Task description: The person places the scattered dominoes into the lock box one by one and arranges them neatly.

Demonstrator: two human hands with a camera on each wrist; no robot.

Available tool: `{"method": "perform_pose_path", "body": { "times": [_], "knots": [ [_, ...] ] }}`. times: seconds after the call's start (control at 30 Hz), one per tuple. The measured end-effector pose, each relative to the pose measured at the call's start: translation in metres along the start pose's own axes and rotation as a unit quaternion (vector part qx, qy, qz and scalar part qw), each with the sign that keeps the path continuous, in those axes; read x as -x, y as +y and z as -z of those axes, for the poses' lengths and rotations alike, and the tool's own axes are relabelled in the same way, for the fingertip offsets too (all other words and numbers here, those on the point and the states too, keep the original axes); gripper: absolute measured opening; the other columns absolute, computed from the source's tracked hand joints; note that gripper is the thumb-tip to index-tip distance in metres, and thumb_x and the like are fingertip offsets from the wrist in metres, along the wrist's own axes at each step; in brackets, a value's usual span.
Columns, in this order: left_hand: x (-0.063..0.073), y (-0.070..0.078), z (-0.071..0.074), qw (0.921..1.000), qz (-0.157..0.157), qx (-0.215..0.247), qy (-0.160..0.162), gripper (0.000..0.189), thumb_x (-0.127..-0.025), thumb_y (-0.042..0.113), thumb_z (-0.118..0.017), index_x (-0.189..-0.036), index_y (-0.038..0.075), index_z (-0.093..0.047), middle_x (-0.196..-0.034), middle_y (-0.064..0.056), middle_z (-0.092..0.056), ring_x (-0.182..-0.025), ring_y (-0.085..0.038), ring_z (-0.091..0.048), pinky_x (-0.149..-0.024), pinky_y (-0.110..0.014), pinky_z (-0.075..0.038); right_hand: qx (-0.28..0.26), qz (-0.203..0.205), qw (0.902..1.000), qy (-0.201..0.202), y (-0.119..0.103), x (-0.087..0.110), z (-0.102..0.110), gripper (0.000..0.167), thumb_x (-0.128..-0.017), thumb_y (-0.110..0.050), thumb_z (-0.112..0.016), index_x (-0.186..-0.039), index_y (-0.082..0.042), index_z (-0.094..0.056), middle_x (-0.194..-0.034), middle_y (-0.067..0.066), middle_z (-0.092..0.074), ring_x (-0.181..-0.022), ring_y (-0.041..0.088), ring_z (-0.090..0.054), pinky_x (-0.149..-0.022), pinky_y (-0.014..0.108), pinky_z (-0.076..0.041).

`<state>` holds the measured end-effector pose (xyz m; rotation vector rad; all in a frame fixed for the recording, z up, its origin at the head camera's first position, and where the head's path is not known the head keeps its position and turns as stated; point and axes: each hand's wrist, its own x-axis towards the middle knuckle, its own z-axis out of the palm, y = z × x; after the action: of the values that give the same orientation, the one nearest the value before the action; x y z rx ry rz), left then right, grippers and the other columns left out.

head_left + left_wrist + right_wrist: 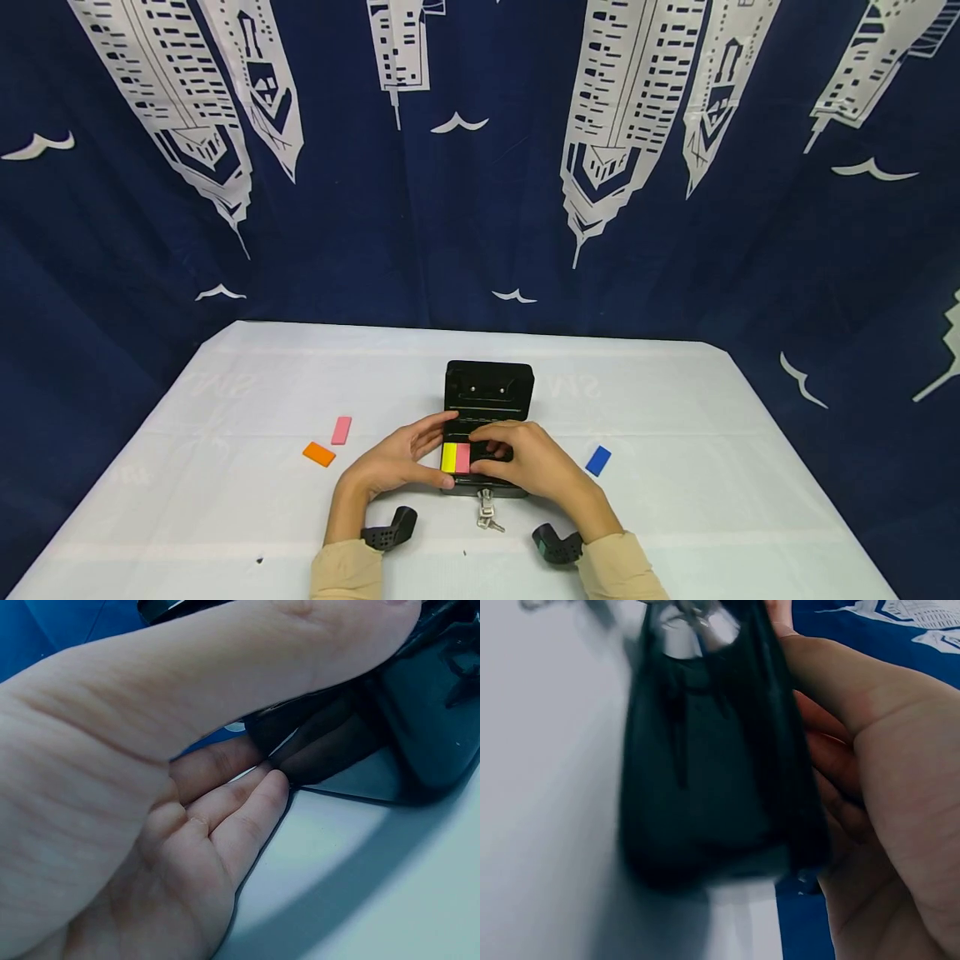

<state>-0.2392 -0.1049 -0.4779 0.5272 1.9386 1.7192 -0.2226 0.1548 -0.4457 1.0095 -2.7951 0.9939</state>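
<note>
A small black cash box (489, 492) stands on the table with its lid (489, 385) raised. Keys (489, 522) hang from its front lock. Inside, at the left, a yellow block (448, 457) and a pink block (462, 458) lie side by side. My left hand (397, 458) spans the box's left side, fingers fairly straight, thumb touching the front corner and index fingertip near the hinge. Over the box, my right hand (528, 454) has thumb and index finger at the ends of the pink block, pinching it. Its other fingers curl inside the box, partly hidden.
On the white table (225, 517), another pink block (341, 430) and an orange block (318, 454) lie to the left. A blue block (598, 461) lies right of the box. Behind the table hangs a dark blue curtain (465, 225) with white buildings.
</note>
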Motion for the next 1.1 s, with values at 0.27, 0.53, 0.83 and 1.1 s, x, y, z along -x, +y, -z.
{"method": "perform_pose_path", "body": {
  "times": [0.27, 0.53, 0.83, 1.1],
  "knots": [
    [0.001, -0.001, -0.001, 1.0000, 0.001, 0.007, -0.003, 0.098, -0.079, 0.011, -0.090, -0.160, 0.019, -0.037, -0.172, -0.015, -0.017, -0.156, -0.039, -0.023, -0.125, -0.047, -0.026, -0.053, -0.011, 0.9985, 0.006, -0.005, 0.006, 0.014, 0.042, -0.092, -0.034, -0.079, -0.128, -0.012, -0.072, -0.121, 0.001, -0.074, -0.097, 0.012, -0.067, -0.087, 0.028, -0.060],
    [0.000, 0.000, -0.001, 1.0000, -0.001, 0.002, 0.002, 0.097, -0.079, 0.010, -0.090, -0.160, 0.018, -0.038, -0.171, -0.015, -0.019, -0.156, -0.038, -0.024, -0.125, -0.047, -0.026, -0.041, -0.013, 0.9990, 0.012, -0.014, 0.009, 0.030, 0.044, -0.092, -0.034, -0.080, -0.129, -0.012, -0.072, -0.119, -0.002, -0.075, -0.097, 0.010, -0.067, -0.087, 0.030, -0.060],
    [-0.001, 0.001, 0.000, 1.0000, -0.001, 0.000, 0.001, 0.098, -0.079, 0.011, -0.091, -0.160, 0.019, -0.038, -0.172, -0.014, -0.018, -0.156, -0.038, -0.025, -0.125, -0.046, -0.026, -0.025, -0.004, 0.9993, 0.027, -0.017, 0.013, 0.047, 0.042, -0.090, -0.028, -0.082, -0.127, -0.011, -0.072, -0.119, 0.000, -0.075, -0.097, 0.010, -0.066, -0.088, 0.030, -0.060],
    [-0.001, 0.001, -0.001, 1.0000, 0.002, -0.001, 0.005, 0.097, -0.078, 0.011, -0.091, -0.160, 0.020, -0.038, -0.172, -0.013, -0.018, -0.156, -0.037, -0.025, -0.125, -0.045, -0.027, -0.007, -0.022, 0.9990, 0.038, -0.011, 0.020, 0.059, 0.040, -0.091, -0.030, -0.081, -0.127, -0.015, -0.073, -0.119, -0.003, -0.075, -0.097, 0.014, -0.069, -0.086, 0.030, -0.060]
  ]
}}
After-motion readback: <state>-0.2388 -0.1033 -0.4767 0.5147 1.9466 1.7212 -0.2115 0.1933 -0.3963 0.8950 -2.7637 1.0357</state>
